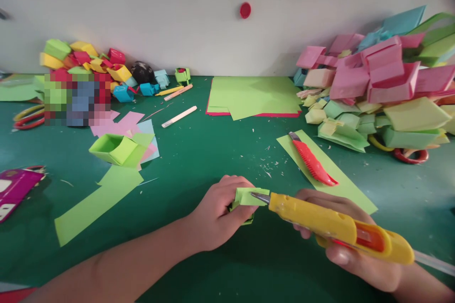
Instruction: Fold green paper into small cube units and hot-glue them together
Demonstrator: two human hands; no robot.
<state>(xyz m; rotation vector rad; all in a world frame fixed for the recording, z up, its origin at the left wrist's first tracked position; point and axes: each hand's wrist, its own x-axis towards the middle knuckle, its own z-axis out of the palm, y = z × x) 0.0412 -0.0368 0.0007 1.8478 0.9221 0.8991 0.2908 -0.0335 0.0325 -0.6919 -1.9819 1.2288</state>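
My left hand [222, 215] pinches a small folded light green paper piece [249, 196] near the front middle of the table. In my right hand [359, 251] is a yellow glue gun [320, 220], its metal tip pointing left and resting at or just over the top face of the green paper. A glue stick sticks out of the gun's rear. Behind my right hand a red cutter [313, 161] lies on a light green paper strip [346, 191]. The underside of the held piece is partly hidden by my fingers.
Green sheets [254, 97] over red ones lie against the wall. Folded pink and pale paper boxes [384, 73] pile up at right, colourful ones [83, 59] at left. An open green box [113, 148], paper scraps, scissors [28, 117] and a purple object [19, 189] are left.
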